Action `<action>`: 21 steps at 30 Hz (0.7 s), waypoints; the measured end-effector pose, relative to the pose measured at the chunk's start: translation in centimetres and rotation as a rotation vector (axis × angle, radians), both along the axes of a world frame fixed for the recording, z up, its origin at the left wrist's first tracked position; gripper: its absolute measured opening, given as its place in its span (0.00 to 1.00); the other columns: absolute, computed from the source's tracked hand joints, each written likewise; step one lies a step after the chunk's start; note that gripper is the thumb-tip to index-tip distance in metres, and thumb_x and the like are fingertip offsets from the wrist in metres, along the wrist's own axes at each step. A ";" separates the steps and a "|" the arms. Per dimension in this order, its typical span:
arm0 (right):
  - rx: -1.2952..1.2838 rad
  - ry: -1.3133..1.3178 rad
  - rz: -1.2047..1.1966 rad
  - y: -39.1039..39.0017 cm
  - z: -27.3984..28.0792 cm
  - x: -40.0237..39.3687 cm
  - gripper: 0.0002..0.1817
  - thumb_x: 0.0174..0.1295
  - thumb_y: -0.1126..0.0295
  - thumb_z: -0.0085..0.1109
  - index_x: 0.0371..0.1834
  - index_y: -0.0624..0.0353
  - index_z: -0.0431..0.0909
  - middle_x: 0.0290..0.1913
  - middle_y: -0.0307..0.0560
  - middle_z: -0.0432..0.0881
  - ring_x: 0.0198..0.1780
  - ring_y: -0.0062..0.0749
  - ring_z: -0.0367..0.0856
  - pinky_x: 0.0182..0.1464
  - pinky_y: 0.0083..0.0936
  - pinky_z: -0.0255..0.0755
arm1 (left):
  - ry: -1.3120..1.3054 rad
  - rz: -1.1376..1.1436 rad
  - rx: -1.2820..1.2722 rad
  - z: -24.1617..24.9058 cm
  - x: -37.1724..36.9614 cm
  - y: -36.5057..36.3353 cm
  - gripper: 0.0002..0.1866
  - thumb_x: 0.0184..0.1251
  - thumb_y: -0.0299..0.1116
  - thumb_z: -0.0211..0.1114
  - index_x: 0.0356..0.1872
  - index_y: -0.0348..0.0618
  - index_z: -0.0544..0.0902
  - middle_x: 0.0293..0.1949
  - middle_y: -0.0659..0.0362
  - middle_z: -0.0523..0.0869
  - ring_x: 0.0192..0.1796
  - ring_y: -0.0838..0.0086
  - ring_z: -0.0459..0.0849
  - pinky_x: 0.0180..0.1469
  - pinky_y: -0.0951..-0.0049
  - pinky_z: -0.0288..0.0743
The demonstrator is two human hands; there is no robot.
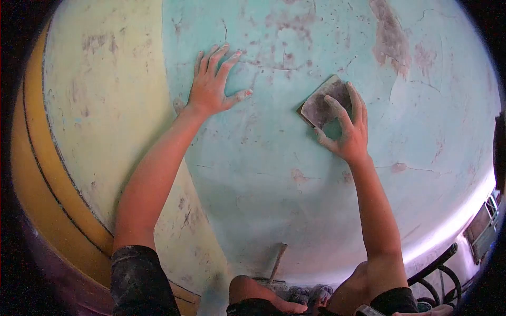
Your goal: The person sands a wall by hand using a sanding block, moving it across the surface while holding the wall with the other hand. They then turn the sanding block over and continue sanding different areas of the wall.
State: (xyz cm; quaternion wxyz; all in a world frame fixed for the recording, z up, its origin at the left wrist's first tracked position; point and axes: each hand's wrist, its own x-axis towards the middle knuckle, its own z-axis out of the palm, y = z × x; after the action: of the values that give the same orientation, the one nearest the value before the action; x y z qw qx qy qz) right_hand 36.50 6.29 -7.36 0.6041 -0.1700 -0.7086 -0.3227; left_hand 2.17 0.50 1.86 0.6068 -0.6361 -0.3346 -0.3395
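My left hand (213, 84) lies against the pale blue-green wall (274, 158), fingers spread, with nothing in it. To its right, my right hand (354, 131) presses a square, grey-brown sheet of sandpaper (319, 102) to the wall. The thumb and fingers grip the sheet's lower and right edges, and its underside is hidden. Pale dust coats the fingertips of both hands. Around them the wall shows cracks and brownish scuffed spots, including a large rough patch (391, 39) at upper right.
A cream band (105, 105) and a yellow-brown trim (39, 174) run down the left. Below are my legs and shoes (311, 294), beside a thin upright stick (278, 262). A black tubular frame (445, 274) stands at lower right.
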 end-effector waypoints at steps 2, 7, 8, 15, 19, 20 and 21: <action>-0.006 0.010 0.002 -0.1 -0.1 -0.1 0.41 0.42 0.60 0.79 0.66 0.44 0.76 0.77 0.61 0.60 0.74 0.60 0.63 0.72 0.50 0.64 | -0.003 -0.001 0.000 -0.1 0.0 0.0 0.47 0.57 0.65 0.69 0.74 0.52 0.65 0.73 0.48 0.65 0.75 0.46 0.62 0.76 0.35 0.50; 0.016 0.010 0.013 0.2 -0.1 -0.1 0.41 0.42 0.60 0.79 0.66 0.44 0.76 0.77 0.62 0.60 0.73 0.60 0.64 0.71 0.50 0.64 | 0.002 0.000 0.002 0.0 0.0 0.1 0.47 0.58 0.66 0.68 0.74 0.52 0.65 0.73 0.48 0.64 0.75 0.47 0.61 0.76 0.35 0.50; 0.011 0.009 0.002 0.1 -0.1 -0.1 0.41 0.42 0.60 0.79 0.66 0.44 0.76 0.77 0.62 0.60 0.73 0.61 0.64 0.71 0.50 0.64 | 0.003 -0.001 0.005 0.0 0.0 0.1 0.47 0.58 0.66 0.68 0.74 0.52 0.65 0.73 0.48 0.64 0.75 0.47 0.61 0.76 0.35 0.50; 0.023 0.004 -0.005 0.1 -0.1 0.0 0.42 0.41 0.60 0.79 0.66 0.45 0.76 0.77 0.63 0.60 0.73 0.61 0.64 0.72 0.50 0.64 | -0.002 0.023 -0.012 0.0 -0.1 0.0 0.47 0.59 0.68 0.66 0.74 0.51 0.66 0.73 0.48 0.64 0.76 0.46 0.61 0.76 0.35 0.49; 0.000 0.017 0.021 0.4 -0.1 -0.1 0.42 0.42 0.59 0.78 0.67 0.38 0.76 0.78 0.58 0.59 0.74 0.60 0.62 0.72 0.52 0.63 | 0.003 0.015 -0.010 0.0 -0.1 0.0 0.47 0.59 0.69 0.65 0.73 0.51 0.66 0.73 0.48 0.64 0.75 0.46 0.61 0.76 0.35 0.49; -0.005 0.018 0.018 0.4 -0.2 -0.1 0.42 0.42 0.59 0.78 0.67 0.38 0.76 0.78 0.58 0.59 0.74 0.60 0.63 0.72 0.52 0.64 | 0.004 0.017 -0.010 0.0 -0.1 -0.1 0.47 0.59 0.69 0.65 0.73 0.51 0.66 0.73 0.48 0.64 0.75 0.46 0.61 0.76 0.35 0.49; -0.005 0.020 0.019 0.3 -0.2 -0.1 0.42 0.42 0.59 0.78 0.67 0.38 0.76 0.78 0.58 0.59 0.74 0.60 0.63 0.72 0.52 0.64 | 0.001 0.016 -0.011 -0.1 -0.1 -0.1 0.47 0.59 0.69 0.65 0.73 0.51 0.66 0.73 0.48 0.64 0.75 0.45 0.62 0.76 0.35 0.49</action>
State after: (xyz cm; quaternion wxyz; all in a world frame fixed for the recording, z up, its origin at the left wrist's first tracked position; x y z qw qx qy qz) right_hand 36.37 6.58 -7.60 0.6136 -0.1682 -0.7050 -0.3134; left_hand 2.05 0.43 1.78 0.6061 -0.6369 -0.3412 -0.3325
